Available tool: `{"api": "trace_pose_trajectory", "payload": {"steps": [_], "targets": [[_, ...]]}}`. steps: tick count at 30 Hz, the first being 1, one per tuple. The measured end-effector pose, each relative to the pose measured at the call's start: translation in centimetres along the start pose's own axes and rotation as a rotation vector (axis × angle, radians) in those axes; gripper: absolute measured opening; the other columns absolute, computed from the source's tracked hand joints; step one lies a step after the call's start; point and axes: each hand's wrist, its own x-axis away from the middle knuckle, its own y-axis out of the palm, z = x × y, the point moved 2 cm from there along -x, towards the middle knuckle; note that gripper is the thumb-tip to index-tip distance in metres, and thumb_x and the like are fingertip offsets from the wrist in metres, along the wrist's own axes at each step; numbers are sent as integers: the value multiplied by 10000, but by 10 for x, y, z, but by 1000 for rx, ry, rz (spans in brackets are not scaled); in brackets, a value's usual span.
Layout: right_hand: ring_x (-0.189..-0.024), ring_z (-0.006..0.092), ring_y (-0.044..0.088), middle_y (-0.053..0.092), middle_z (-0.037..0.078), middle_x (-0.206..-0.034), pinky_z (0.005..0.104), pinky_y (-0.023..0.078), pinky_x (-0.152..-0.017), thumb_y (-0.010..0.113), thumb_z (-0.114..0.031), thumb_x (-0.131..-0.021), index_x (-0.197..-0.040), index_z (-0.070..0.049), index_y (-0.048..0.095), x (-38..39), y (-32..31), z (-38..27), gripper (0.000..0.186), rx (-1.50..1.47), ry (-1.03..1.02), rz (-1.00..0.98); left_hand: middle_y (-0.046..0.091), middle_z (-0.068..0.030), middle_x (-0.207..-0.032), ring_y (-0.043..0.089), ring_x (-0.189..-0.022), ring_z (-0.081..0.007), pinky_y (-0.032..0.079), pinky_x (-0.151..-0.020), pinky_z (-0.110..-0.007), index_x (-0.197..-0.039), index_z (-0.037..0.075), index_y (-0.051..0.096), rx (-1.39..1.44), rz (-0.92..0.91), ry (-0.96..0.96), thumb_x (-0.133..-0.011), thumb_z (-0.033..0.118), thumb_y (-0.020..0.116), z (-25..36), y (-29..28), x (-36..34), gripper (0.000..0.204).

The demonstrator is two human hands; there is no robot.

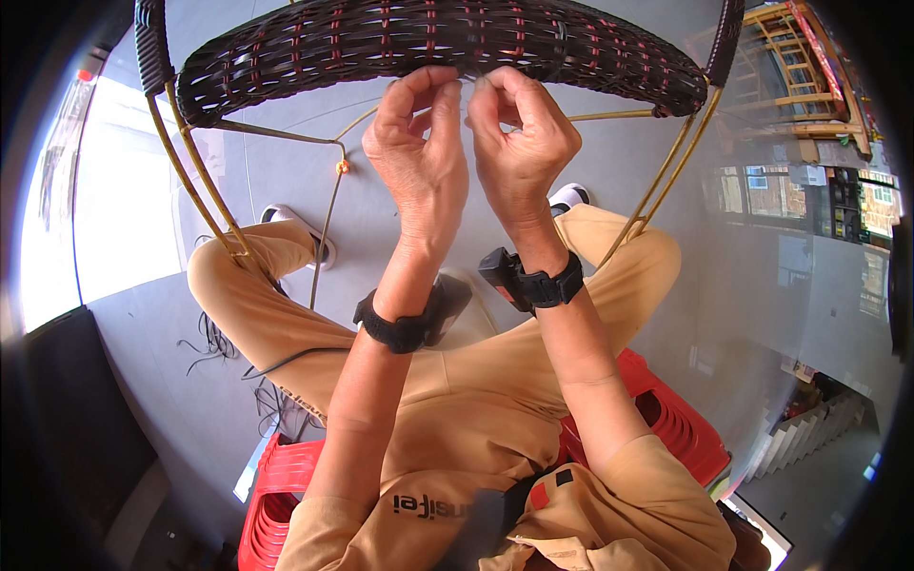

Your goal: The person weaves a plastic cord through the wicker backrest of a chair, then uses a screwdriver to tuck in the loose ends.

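Note:
A curved panel of dark brown and red wicker weaving (428, 48) spans the top of the view, fixed to a gold-coloured metal chair frame (195, 176). Just below the middle of its near edge, my left hand (419, 143) is closed in a pinch, thumb against fingers. My right hand (522, 124) pinches the same way close beside it, fingertips almost meeting the left. Between the fingertips a short bit of thin wicker strand (467, 78) shows; most of it is hidden by the fingers. Each wrist carries a black strapped device.
The chair frame's legs come down on both sides, near my knees. Red plastic stools (286, 466) show beneath me. Loose dark strands (214, 343) lie on the grey floor at left. Bamboo-coloured furniture frames (800, 67) stand at the far right.

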Motion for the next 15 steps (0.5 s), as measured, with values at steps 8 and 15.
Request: {"api": "trace_pose_trajectory", "payload": {"steps": [8, 15], "targets": [[-557, 124, 571, 567, 46, -681, 228, 458, -524, 635, 73, -688, -814, -12, 572, 4, 0, 5, 164, -39, 59, -2, 628, -44, -767, 575, -716, -89, 472, -640, -223, -887, -12, 622, 37, 19, -2, -814, 24, 584, -1, 2, 1, 90], [-578, 92, 597, 606, 35, -679, 216, 495, -539, 629, 73, -702, -803, -4, 594, 1, 1, 0, 132, 53, -20, -23, 614, -31, -787, 555, -724, -76, 457, -634, -209, -893, -18, 612, 64, 21, 2, -817, -3, 572, -1, 2, 2, 88]]}}
